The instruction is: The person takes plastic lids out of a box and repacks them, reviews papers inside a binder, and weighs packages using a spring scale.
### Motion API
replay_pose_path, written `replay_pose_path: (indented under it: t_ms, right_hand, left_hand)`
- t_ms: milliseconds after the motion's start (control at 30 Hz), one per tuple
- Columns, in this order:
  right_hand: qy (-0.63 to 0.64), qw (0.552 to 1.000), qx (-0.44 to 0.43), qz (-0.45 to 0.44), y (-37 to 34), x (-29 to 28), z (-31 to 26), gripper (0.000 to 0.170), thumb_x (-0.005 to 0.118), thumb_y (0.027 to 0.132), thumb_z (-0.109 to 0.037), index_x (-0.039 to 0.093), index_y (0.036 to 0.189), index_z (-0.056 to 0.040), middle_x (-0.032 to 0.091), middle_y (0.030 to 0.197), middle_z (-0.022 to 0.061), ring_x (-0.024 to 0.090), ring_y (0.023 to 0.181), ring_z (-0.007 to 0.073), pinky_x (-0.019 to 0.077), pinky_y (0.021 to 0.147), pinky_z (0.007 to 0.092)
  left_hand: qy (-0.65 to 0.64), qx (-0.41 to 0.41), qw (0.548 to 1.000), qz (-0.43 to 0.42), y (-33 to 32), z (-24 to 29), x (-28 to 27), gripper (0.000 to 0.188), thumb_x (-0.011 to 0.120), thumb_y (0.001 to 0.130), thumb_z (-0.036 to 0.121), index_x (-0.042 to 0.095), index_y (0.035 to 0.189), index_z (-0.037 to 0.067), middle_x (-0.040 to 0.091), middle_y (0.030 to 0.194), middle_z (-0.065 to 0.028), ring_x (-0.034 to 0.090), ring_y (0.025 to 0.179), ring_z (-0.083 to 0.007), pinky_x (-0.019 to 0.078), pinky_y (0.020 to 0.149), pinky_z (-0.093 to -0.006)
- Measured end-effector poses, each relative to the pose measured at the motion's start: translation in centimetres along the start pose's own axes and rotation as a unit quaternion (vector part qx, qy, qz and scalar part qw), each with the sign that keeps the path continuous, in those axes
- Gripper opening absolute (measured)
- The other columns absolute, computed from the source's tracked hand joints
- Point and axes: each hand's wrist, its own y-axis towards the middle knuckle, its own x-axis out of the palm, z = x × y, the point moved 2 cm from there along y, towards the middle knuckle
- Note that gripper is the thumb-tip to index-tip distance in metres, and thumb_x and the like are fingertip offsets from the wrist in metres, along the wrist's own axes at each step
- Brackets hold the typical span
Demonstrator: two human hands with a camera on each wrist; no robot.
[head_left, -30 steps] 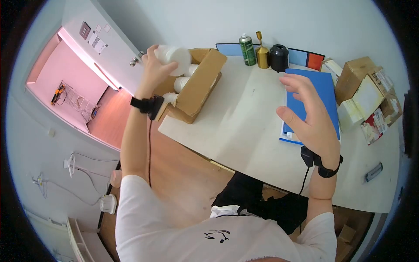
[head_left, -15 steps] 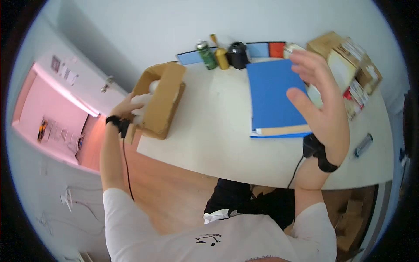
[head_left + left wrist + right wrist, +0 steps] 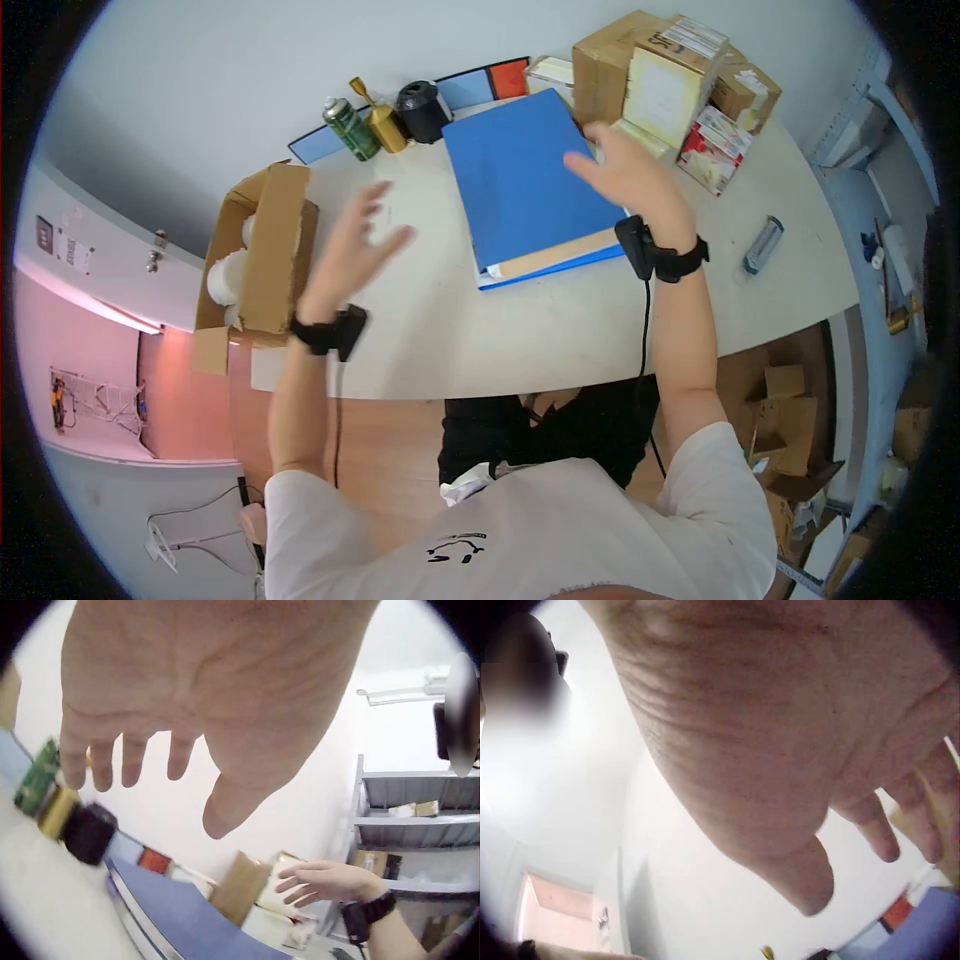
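Observation:
My left hand [image 3: 352,250] hangs above the white table between a cardboard box and a blue folder, its fingers spread and holding nothing. In the left wrist view the bare palm [image 3: 202,682] fills the upper part. The cardboard box [image 3: 277,250] stands at the table's left edge with white rolls or tubs [image 3: 228,278] inside, partly hidden by its flap. My right hand [image 3: 640,178] is over the right side of the blue folder [image 3: 530,180], fingers extended, nothing in it. Papers show along the folder's near edge.
At the back stand a green spray can [image 3: 352,130], a gold bottle [image 3: 385,125] and a black container [image 3: 423,112]. Several small boxes [image 3: 610,70] are piled at the back right. A small grey-blue object [image 3: 764,246] lies on the table [image 3: 420,340] at the right.
My left hand let go of a white tub-like thing in the cardboard box and moved right over the table. The head view swung right; my right hand stayed raised near the blue folder.

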Motion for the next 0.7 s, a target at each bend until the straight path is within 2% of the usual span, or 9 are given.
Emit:
replay_pose_path:
  t_ms: [67, 100, 133, 200, 267, 333, 433, 567, 700]
  right_hand:
    - [-0.067, 0.996, 0.042, -0.049, -2.1, 0.7, 1.8, 0.053, 0.069, 0.089, -0.036, 0.062, 0.121, 0.0048, 0.066, 0.117, 0.0287, 0.063, 0.11, 0.0435, 0.0511, 0.094, 0.0465]
    - [-0.106, 0.987, 0.091, -0.076, -2.9, 1.4, 3.0, 0.054, 0.07, 0.088, -0.036, 0.062, 0.12, 0.0061, 0.065, 0.118, 0.0297, 0.062, 0.111, 0.0434, 0.0508, 0.095, 0.0466]
    - [-0.144, 0.974, 0.141, -0.103, -3.9, 2.2, 4.4, 0.055, 0.071, 0.087, -0.037, 0.061, 0.118, 0.0073, 0.063, 0.119, 0.0307, 0.062, 0.111, 0.0433, 0.0506, 0.096, 0.0467]
    - [-0.121, 0.983, 0.108, -0.087, -5.5, 4.3, 6.6, 0.055, 0.072, 0.086, -0.037, 0.061, 0.116, 0.0087, 0.063, 0.118, 0.0314, 0.062, 0.111, 0.0438, 0.0506, 0.095, 0.0473]
    - [-0.092, 0.991, 0.073, -0.071, -6.6, 4.8, 6.7, 0.056, 0.073, 0.085, -0.037, 0.06, 0.113, 0.01, 0.062, 0.118, 0.0322, 0.061, 0.11, 0.0442, 0.0506, 0.095, 0.0478]
    - [-0.095, 0.989, 0.096, -0.053, -7.3, 5.3, 5.4, 0.055, 0.074, 0.085, -0.036, 0.059, 0.109, 0.0114, 0.061, 0.116, 0.0311, 0.061, 0.106, 0.0453, 0.0509, 0.093, 0.0493]
    - [-0.118, 0.988, 0.094, -0.032, -9.0, 5.6, 3.9, 0.051, 0.075, 0.084, -0.035, 0.059, 0.106, 0.0088, 0.064, 0.107, 0.0269, 0.062, 0.099, 0.0447, 0.0512, 0.088, 0.05]
    - [-0.144, 0.985, 0.094, 0.01, -11.2, 6.2, 2.2, 0.048, 0.077, 0.082, -0.032, 0.059, 0.104, 0.007, 0.065, 0.102, 0.0232, 0.063, 0.093, 0.0424, 0.0509, 0.081, 0.0503]
    - [-0.167, 0.982, 0.084, 0.03, -13.4, 6.1, 1.0, 0.046, 0.076, 0.083, -0.029, 0.058, 0.105, 0.0077, 0.064, 0.1, 0.0233, 0.062, 0.092, 0.0421, 0.0502, 0.081, 0.0504]
  left_hand:
    - [-0.037, 0.044, 0.998, -0.031, 0.9, -1.6, 7.1, 0.09, 0.081, 0.085, 0.035, 0.028, 0.153, 0.006, 0.039, 0.154, -0.0177, 0.045, 0.137, -0.0391, 0.0409, 0.11, -0.0486]
    - [-0.009, 0.031, 0.999, -0.035, 1.3, -1.9, 9.8, 0.099, 0.082, 0.084, 0.037, 0.023, 0.154, 0.0, 0.034, 0.154, -0.0274, 0.043, 0.138, -0.0423, 0.0396, 0.112, -0.0478]
    - [-0.018, 0.031, 0.999, -0.04, 1.5, -1.4, 11.8, 0.099, 0.082, 0.084, 0.037, 0.023, 0.154, 0.0, 0.034, 0.154, -0.0274, 0.043, 0.138, -0.0423, 0.0396, 0.112, -0.0478]
    - [-0.16, -0.06, 0.983, -0.067, 1.9, -0.8, 14.6, 0.102, 0.081, 0.084, 0.035, 0.019, 0.153, -0.006, 0.032, 0.151, -0.0345, 0.041, 0.139, -0.042, 0.0387, 0.112, -0.0464]
    - [-0.085, -0.047, 0.994, -0.058, 1.8, 0.2, 15.1, 0.102, 0.079, 0.086, 0.033, 0.015, 0.154, -0.008, 0.033, 0.15, -0.0351, 0.041, 0.139, -0.0394, 0.0385, 0.112, -0.0444]
    - [-0.222, -0.141, 0.964, -0.036, 1.2, 1.0, 15.1, 0.1, 0.077, 0.088, 0.033, 0.014, 0.154, -0.009, 0.035, 0.15, -0.0325, 0.041, 0.138, -0.0375, 0.0375, 0.113, -0.0421]
    - [-0.319, -0.169, 0.932, 0.02, -0.1, 2.5, 14.3, 0.096, 0.075, 0.089, 0.031, 0.018, 0.153, -0.01, 0.035, 0.15, -0.0309, 0.042, 0.136, -0.036, 0.038, 0.112, -0.0402]
    - [-0.198, -0.138, 0.97, 0.019, -1.0, -0.7, 16.0, 0.094, 0.074, 0.085, 0.033, 0.023, 0.15, -0.013, 0.032, 0.148, -0.0333, 0.04, 0.136, -0.0397, 0.0376, 0.112, -0.0423]
    - [-0.089, -0.106, 0.989, 0.048, -2.9, 0.3, 15.9, 0.094, 0.075, 0.084, 0.031, 0.024, 0.149, -0.013, 0.032, 0.146, -0.0339, 0.04, 0.134, -0.0423, 0.0384, 0.112, -0.0432]
